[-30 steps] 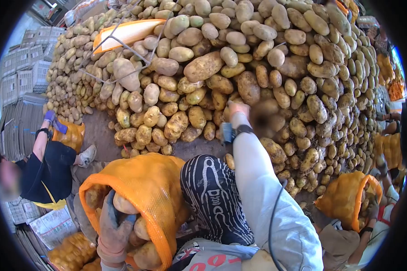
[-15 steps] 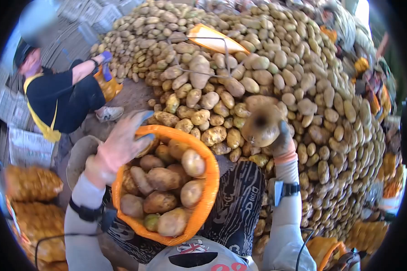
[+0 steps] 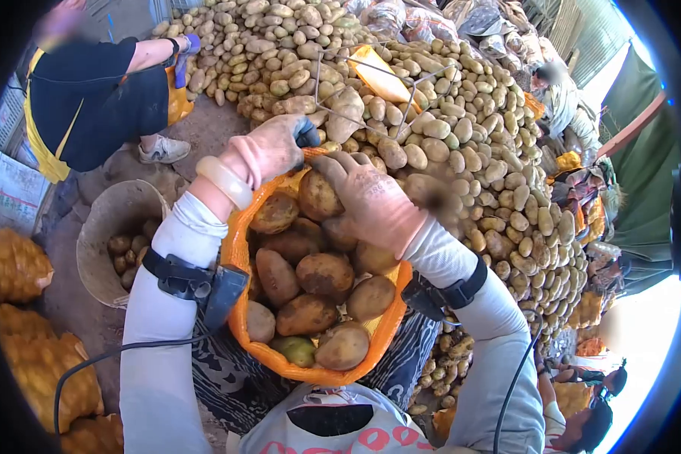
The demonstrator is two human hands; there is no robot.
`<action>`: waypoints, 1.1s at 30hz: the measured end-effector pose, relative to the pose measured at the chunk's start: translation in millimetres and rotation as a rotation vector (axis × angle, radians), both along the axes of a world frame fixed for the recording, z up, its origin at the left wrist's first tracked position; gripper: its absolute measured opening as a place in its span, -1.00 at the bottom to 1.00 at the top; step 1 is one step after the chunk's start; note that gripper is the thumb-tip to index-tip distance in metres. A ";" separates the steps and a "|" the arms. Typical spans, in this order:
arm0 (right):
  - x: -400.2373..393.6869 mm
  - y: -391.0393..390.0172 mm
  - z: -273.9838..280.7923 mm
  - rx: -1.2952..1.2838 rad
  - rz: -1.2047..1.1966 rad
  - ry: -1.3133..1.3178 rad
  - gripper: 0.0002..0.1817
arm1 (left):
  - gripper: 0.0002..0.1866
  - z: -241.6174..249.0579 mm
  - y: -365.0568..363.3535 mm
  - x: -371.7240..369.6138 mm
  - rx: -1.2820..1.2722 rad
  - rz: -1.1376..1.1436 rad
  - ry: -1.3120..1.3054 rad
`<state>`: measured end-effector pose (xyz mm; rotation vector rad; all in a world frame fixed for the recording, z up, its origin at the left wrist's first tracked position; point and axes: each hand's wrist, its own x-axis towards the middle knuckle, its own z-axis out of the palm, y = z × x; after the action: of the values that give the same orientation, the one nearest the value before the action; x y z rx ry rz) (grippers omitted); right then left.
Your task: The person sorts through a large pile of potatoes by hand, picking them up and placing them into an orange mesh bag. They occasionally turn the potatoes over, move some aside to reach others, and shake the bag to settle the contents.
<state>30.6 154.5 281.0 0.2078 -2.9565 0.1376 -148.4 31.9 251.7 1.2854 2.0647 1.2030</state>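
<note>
An orange mesh bag (image 3: pixel 390 333) full of brown potatoes (image 3: pixel 325 275) stands open between my legs. My left hand (image 3: pixel 284 145), in a dark-fingered glove, has its fingers curled round the bag's far rim. My right hand (image 3: pixel 367 198), also gloved, reaches over the rim at the far right, its fingers down among the potatoes and partly hidden. Whether it grips a potato or the rim cannot be made out. One greenish potato (image 3: pixel 295 350) lies near the bag's near edge.
A large potato heap (image 3: pixel 461 144) spreads ahead and right, with a wire frame (image 3: pixel 367 125) and an orange-edged piece (image 3: pixel 382 74) on it. A bucket (image 3: pixel 98 250) of potatoes is at left, near filled bags (image 3: pixel 45 363). A co-worker (image 3: pixel 98 91) sits front left; other people are at right.
My right hand has come from the heap to the bag, where it held a large potato before. My left hand has moved to the far rim. The view has shifted right.
</note>
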 end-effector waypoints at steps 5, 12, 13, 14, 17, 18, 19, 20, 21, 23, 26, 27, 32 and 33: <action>-19.6 -16.0 -16.8 0.352 -0.249 -0.053 -0.43 | -0.72 -9.2 3.5 8.7 0.106 0.133 0.103; 4.7 39.3 -5.7 -0.136 0.034 -0.040 -0.48 | -0.28 16.0 -25.0 39.9 0.069 -0.138 0.084; 14.5 52.2 8.2 -0.289 0.026 -0.049 -0.47 | -0.29 7.2 -23.2 42.4 0.066 -0.108 0.212; 27.5 63.3 21.8 -0.443 0.023 -0.052 -0.47 | -0.30 -0.6 -20.7 41.8 0.067 -0.073 0.341; 86.9 113.9 17.5 -0.624 -0.347 0.141 -0.49 | -0.28 3.7 -15.0 38.8 0.004 -0.140 0.096; 109.4 138.7 0.2 -0.631 -0.462 0.182 -0.49 | -0.25 5.5 -12.8 38.8 -0.006 -0.167 0.051; 134.6 167.2 -30.1 -0.687 -0.539 0.201 -0.52 | -0.23 7.7 -10.2 38.3 -0.017 -0.191 0.006; 160.2 190.7 -65.4 -0.747 -0.616 0.216 -0.55 | -0.20 8.7 -8.7 40.1 -0.032 -0.213 -0.041; 184.5 198.3 -89.7 -0.818 -0.794 0.132 -0.54 | -0.21 9.6 -9.2 46.1 -0.033 -0.178 -0.023; 234.0 228.0 -167.6 -0.767 -0.992 -0.073 -0.51 | -0.22 11.5 -9.2 57.8 -0.030 -0.111 0.020; 257.7 256.7 -267.1 -0.453 -1.080 -0.384 -0.51 | -0.16 10.2 -4.6 62.4 -0.123 0.008 0.119; 256.9 263.8 -286.1 -0.444 -1.135 -0.339 -0.60 | -0.15 10.9 -0.7 66.9 -0.098 0.022 0.083; 211.8 307.5 -319.3 -0.057 -1.076 0.114 -0.79 | -0.13 14.8 4.1 71.8 -0.134 0.070 -0.093; 205.7 316.8 -328.1 0.080 -1.065 0.007 -0.80 | -0.12 12.3 3.5 72.5 -0.118 0.112 -0.132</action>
<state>236.3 471.2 -47.1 -1.3020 -2.6362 -0.1260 -75.8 35.3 264.0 1.0218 2.1005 1.1606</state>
